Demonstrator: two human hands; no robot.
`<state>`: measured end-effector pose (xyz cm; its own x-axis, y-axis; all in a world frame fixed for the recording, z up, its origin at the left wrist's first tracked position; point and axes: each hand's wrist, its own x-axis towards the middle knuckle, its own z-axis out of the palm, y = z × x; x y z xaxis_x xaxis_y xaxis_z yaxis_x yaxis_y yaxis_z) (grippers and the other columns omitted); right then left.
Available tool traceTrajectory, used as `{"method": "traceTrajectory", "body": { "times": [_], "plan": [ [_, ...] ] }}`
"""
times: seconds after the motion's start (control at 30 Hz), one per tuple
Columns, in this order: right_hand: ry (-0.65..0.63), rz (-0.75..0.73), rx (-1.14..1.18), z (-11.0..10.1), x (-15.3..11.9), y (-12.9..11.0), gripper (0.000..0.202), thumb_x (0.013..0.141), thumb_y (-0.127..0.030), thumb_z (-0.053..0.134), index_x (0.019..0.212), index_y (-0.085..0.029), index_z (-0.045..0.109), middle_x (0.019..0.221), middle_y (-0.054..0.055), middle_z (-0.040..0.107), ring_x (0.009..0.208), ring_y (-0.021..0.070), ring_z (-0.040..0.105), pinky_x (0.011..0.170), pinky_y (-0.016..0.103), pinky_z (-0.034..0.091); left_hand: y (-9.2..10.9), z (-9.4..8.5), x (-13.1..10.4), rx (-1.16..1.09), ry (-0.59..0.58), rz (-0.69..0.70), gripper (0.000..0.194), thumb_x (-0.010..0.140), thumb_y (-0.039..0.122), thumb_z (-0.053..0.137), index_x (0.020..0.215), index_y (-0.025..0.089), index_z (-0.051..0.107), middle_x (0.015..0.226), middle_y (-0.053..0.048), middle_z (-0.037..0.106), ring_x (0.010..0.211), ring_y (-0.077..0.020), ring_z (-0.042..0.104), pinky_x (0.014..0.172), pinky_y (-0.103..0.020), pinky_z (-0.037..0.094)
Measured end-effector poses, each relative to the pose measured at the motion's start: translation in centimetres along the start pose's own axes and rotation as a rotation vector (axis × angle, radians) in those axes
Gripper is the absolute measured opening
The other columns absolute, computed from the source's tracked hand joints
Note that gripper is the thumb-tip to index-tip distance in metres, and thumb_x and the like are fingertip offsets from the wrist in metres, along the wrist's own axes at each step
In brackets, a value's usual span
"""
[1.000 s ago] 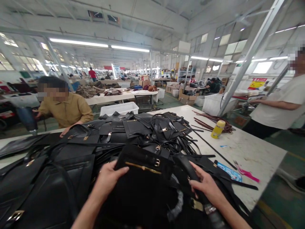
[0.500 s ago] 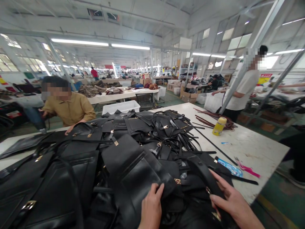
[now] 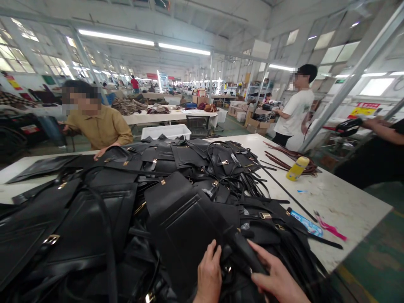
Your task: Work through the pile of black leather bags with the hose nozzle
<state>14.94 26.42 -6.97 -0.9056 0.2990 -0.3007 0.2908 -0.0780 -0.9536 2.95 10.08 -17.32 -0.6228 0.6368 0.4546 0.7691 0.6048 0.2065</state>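
Black leather bags with gold buckles lie heaped over the table. One black bag (image 3: 189, 223) lies face up in front of me, its flap spread toward the far side. My left hand (image 3: 210, 265) rests at the near right edge of this bag, fingers bent; whether it pinches the edge is hard to tell. To its right, my right hand (image 3: 273, 271) grips a thick black strap (image 3: 248, 251) between thumb and fingers. The strap's upper end meets the bag's right edge.
On the white table (image 3: 356, 210), at right, are a yellow bottle (image 3: 297, 168), brown straps (image 3: 284, 156), a blue packet (image 3: 306, 223) and a pink tool (image 3: 331, 227). A person (image 3: 94, 122) leans over the far left side; others stand at right.
My right hand has moved left with the strap, closer to the bag and my left hand. The view has shifted slightly. The person in white has turned, and dark-clothed arms show at far right.
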Motion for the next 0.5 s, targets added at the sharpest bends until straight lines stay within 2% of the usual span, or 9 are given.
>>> {"method": "traceTrajectory", "body": {
  "times": [0.1,0.2,0.27,0.33,0.37,0.4,0.47,0.5],
  "plan": [
    [0.113,-0.065,0.016,-0.9,0.2,-0.5,0.074,0.065,-0.02,0.053,0.135,-0.023,0.027,0.108,0.004,0.059,0.047,0.0086,0.051,0.042,0.022,0.046,0.1,0.1,-0.1,-0.018,0.027,-0.007,0.055,0.065,-0.007,0.031,0.107,0.015,0.058,0.116,-0.011,0.058,0.107,-0.019,0.055,0.088,-0.03,0.048],
    [0.032,-0.062,-0.006,-2.2,-0.9,-0.5,0.074,0.065,-0.016,0.053,0.134,-0.025,0.028,0.116,0.004,0.056,0.049,0.009,0.053,0.044,0.022,0.046,0.1,-0.1,-0.1,-0.048,0.061,-0.014,0.054,0.065,-0.007,0.031,0.106,0.016,0.058,0.116,-0.011,0.058,0.108,-0.0189,0.054,0.088,-0.031,0.049],
    [-0.067,-0.06,-0.005,-2.4,-1.4,0.0,0.074,0.059,-0.011,0.054,0.13,-0.023,0.038,0.115,0.003,0.058,0.066,0.0144,0.06,0.06,0.024,0.05,0.1,-0.4,0.1,-0.098,0.078,-0.014,0.053,0.065,-0.007,0.03,0.105,0.016,0.059,0.114,-0.011,0.059,0.107,-0.0184,0.055,0.088,-0.03,0.049],
    [-0.119,-0.078,-0.01,-1.8,-1.2,0.5,0.072,0.052,-0.006,0.054,0.123,-0.02,0.049,0.114,0.002,0.06,0.095,0.0203,0.058,0.084,0.026,0.045,0.1,-0.9,0.3,-0.192,0.071,0.001,0.05,0.065,-0.006,0.03,0.1,0.015,0.06,0.108,-0.012,0.061,0.103,-0.0177,0.057,0.085,-0.029,0.05],
    [-0.115,-0.086,-0.017,-1.2,-0.9,0.6,0.072,0.05,-0.005,0.054,0.121,-0.02,0.051,0.114,0.001,0.06,0.101,0.0212,0.055,0.088,0.025,0.042,0.1,-1.1,0.3,-0.251,0.059,0.011,0.048,0.065,-0.005,0.029,0.097,0.014,0.06,0.104,-0.012,0.063,0.099,-0.0174,0.059,0.082,-0.028,0.051],
    [-0.098,-0.091,-0.024,-0.7,-0.5,0.5,0.072,0.051,-0.005,0.053,0.122,-0.02,0.05,0.113,0.001,0.061,0.098,0.0207,0.057,0.084,0.025,0.045,0.2,-1.2,0.3,-0.309,0.041,0.024,0.046,0.065,-0.004,0.029,0.093,0.015,0.06,0.099,-0.012,0.064,0.094,-0.0173,0.061,0.078,-0.028,0.053],
    [-0.057,-0.084,-0.029,0.4,0.4,-0.3,0.075,0.055,-0.008,0.051,0.128,-0.021,0.042,0.107,0.002,0.063,0.068,0.0154,0.062,0.058,0.022,0.049,0.4,-1.2,-0.2,-0.409,-0.004,0.052,0.044,0.067,-0.003,0.028,0.088,0.017,0.061,0.09,-0.011,0.065,0.083,-0.0169,0.063,0.07,-0.028,0.054],
    [-0.046,-0.077,-0.024,0.8,0.8,-1.1,0.076,0.057,-0.01,0.051,0.131,-0.022,0.037,0.102,0.002,0.065,0.054,0.0118,0.058,0.046,0.02,0.046,0.6,-1.1,-0.6,-0.435,-0.027,0.057,0.044,0.068,-0.002,0.027,0.086,0.019,0.061,0.087,-0.011,0.066,0.079,-0.0165,0.064,0.066,-0.027,0.054]
  ]
}}
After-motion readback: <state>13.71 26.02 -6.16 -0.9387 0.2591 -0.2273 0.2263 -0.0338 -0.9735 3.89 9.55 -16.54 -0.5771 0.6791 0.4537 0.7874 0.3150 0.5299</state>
